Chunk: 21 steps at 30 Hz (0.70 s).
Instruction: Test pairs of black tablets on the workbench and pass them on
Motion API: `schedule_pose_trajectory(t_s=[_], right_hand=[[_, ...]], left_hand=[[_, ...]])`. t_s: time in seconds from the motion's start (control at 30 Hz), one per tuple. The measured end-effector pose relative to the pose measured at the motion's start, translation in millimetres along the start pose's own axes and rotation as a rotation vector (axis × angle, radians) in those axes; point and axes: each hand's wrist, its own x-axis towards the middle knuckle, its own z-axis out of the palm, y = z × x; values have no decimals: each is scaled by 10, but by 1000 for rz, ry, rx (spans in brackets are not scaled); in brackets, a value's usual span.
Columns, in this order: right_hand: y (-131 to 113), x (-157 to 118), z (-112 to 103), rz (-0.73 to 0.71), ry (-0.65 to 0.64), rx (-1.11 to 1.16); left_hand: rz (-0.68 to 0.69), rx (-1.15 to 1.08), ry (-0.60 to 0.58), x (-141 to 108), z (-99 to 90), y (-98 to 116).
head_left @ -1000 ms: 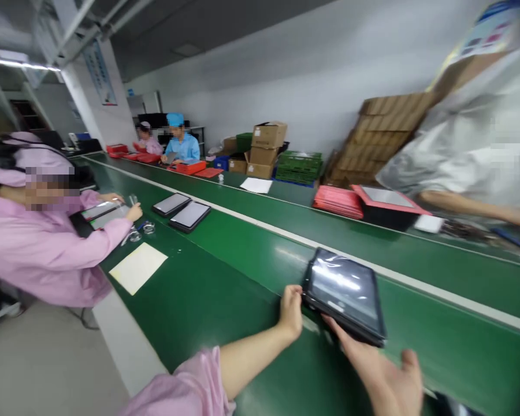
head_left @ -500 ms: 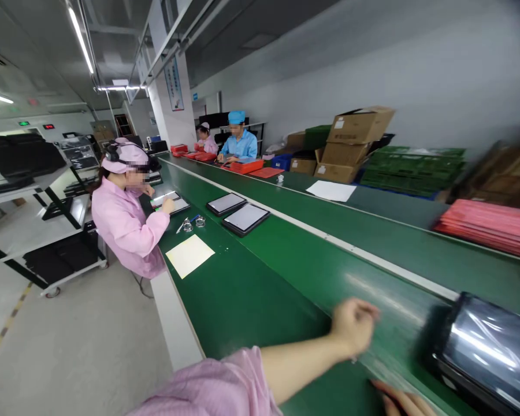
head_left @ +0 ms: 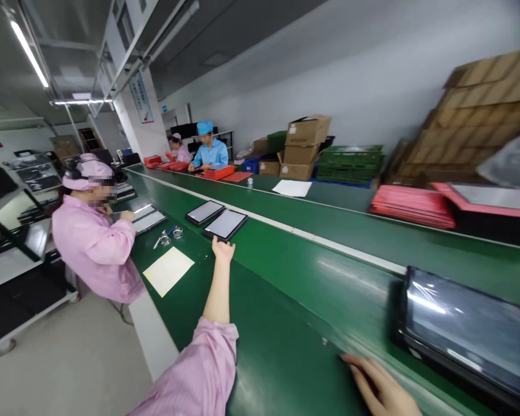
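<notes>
My left hand (head_left: 223,249) is stretched far out over the green bench, its fingers apart. Its fingertips reach the near edge of a black-framed tablet (head_left: 226,223) with a pale screen; whether they grip it I cannot tell. A second tablet (head_left: 205,212) of the same look lies right behind that one. Close to me, my right hand (head_left: 381,384) rests low over the bench with fingers loosely extended and nothing visible in them. To its right sits a stack of black tablets (head_left: 468,329) with a glossy dark screen on top.
A yellowish sheet (head_left: 169,270) lies left of my forearm, near small clear-and-blue items (head_left: 169,235). A co-worker in pink (head_left: 93,231) handles a tablet at the left edge. Red trays (head_left: 409,207) and a white sheet (head_left: 292,188) lie across the bench, with cartons (head_left: 303,150) behind.
My left hand has swung forward and left from the bench's middle to the pale-screened tablet. My right hand has come further into view. The view has turned right.
</notes>
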Motion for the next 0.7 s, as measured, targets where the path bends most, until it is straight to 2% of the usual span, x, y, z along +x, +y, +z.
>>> schedule_pose_trajectory(t_s=[0.1, 0.27, 0.43, 0.53, 0.7], right_hand=[[-74, -16, -13, 6, -2, 1], [-183, -36, -51, 52, -14, -10], [-302, -63, -78, 60, -14, 15], [-348, -89, -73, 52, -6, 17], [-352, -122, -57, 49, -7, 13]], left_hand=[[-52, -62, -49, 68, -39, -14], [-187, -92, -119, 85, -90, -205], [-275, -46, -108, 108, -84, -247], [-277, -4, -102, 118, -55, -196], [-195, 11, -115, 30, -24, -144]])
